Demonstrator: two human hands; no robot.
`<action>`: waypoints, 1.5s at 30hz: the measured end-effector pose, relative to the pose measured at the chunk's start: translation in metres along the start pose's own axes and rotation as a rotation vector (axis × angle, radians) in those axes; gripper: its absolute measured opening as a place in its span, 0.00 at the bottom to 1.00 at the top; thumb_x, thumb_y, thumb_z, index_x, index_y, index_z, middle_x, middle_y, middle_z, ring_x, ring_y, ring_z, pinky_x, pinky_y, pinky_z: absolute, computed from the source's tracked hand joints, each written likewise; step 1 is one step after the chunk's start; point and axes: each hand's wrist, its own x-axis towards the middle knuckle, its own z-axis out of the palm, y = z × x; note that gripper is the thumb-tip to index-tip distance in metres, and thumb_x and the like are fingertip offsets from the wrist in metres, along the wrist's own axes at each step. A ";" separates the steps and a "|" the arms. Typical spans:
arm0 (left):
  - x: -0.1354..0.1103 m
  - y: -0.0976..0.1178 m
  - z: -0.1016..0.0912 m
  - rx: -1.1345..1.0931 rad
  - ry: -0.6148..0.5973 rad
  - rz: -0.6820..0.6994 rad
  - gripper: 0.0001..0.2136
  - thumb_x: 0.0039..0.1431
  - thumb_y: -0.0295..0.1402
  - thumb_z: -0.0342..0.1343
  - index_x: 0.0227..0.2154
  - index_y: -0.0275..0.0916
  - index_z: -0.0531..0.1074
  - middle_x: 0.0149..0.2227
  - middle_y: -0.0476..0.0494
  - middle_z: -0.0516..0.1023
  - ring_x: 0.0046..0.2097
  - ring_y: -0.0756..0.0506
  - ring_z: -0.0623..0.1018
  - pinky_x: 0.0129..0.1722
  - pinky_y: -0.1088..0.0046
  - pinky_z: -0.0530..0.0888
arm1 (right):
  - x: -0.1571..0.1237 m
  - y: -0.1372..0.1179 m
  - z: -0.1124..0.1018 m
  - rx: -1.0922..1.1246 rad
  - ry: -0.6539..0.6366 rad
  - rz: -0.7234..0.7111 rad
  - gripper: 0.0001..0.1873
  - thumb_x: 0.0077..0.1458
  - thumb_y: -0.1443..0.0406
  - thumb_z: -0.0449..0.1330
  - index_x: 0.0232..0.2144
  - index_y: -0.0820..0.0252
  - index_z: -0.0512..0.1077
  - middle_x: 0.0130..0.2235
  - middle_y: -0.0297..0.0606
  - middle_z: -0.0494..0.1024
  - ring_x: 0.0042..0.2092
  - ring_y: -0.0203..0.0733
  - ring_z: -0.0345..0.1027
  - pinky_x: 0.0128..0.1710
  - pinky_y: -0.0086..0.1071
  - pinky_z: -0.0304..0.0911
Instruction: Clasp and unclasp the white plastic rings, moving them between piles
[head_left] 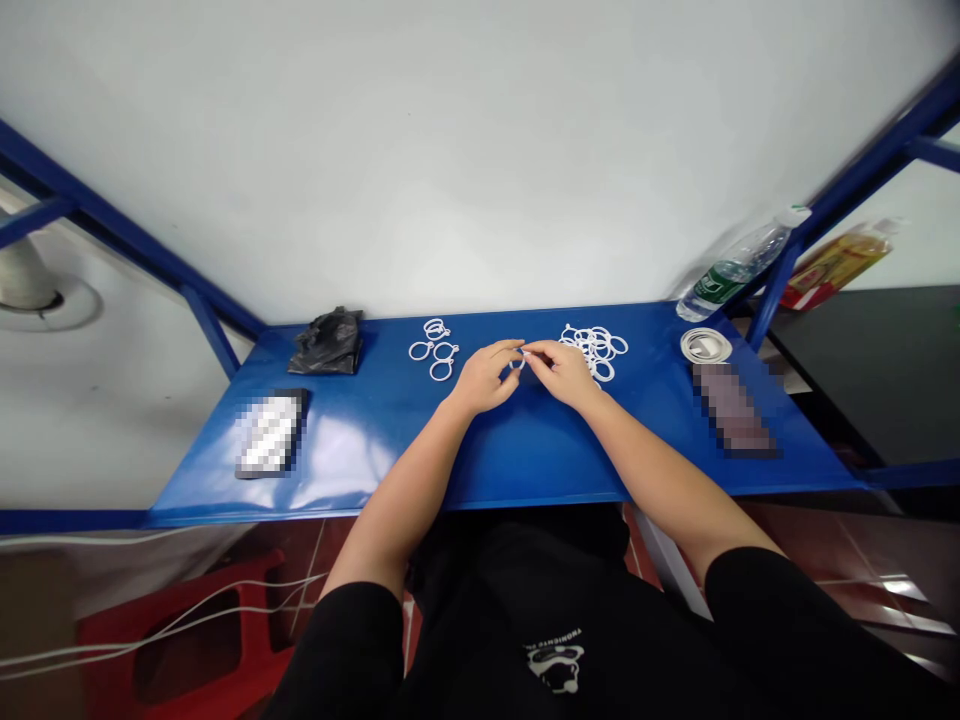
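Observation:
Between my two hands is a small white curtain ring (523, 363), held above the middle of the blue table. My left hand (486, 380) pinches its left side with thumb and fingers. On the other side, the fingertips of my right hand (564, 372) close on the ring's upper right, near its small eyelet, which the fingers partly hide. Several white rings with eyelets (442, 360) lie loosely grouped to the left of my hands. A denser pile of white rings (592, 347) lies just beyond my right hand, partly covered by it.
On the blue table (540, 450) are a crumpled black plastic bag (327, 342) and a blurred-out phone-like object (271, 432) at left. A white coiled strap (706, 346), another blurred-out object (735, 410) and a leaning water bottle (739, 268) are at right. Blue frame bars flank the table.

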 end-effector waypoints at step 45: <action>-0.007 -0.040 -0.011 0.160 0.022 -0.314 0.14 0.62 0.31 0.61 0.50 0.44 0.81 0.58 0.39 0.80 0.61 0.36 0.77 0.65 0.50 0.70 | 0.002 -0.001 0.007 -0.222 -0.319 0.219 0.14 0.63 0.59 0.66 0.50 0.53 0.80 0.33 0.34 0.85 0.35 0.45 0.79 0.35 0.36 0.66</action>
